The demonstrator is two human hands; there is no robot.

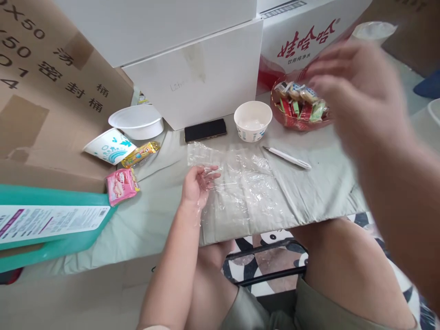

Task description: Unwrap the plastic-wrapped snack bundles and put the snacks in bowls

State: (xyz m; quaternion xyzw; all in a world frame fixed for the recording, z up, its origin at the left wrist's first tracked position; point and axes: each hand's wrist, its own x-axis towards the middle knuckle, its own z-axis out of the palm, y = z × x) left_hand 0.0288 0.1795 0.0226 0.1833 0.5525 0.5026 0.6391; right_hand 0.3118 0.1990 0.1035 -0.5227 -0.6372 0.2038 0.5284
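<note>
My left hand (201,183) rests on the near part of the cloth-covered table, at the left edge of a crumpled sheet of clear plastic film (244,183). Its fingers are loosely spread, and some film lies against them. Raised at the right, my right hand (360,87) is smeared by motion, so its grip does not show. Behind it stands a red see-through bowl (292,121) filled with wrapped snacks (302,98), partly covered by that hand. A white paper bowl (252,121) and a white pen (288,158) lie between the film and the snack bowl.
A black phone (205,130) lies before stacked white boxes (199,73). On the left are paper bowls (112,145), a yellow wrapped snack (140,154), a pink packet (121,186), a teal container (68,195) and a cardboard box (62,114). A plastic cup (374,31) stands far right.
</note>
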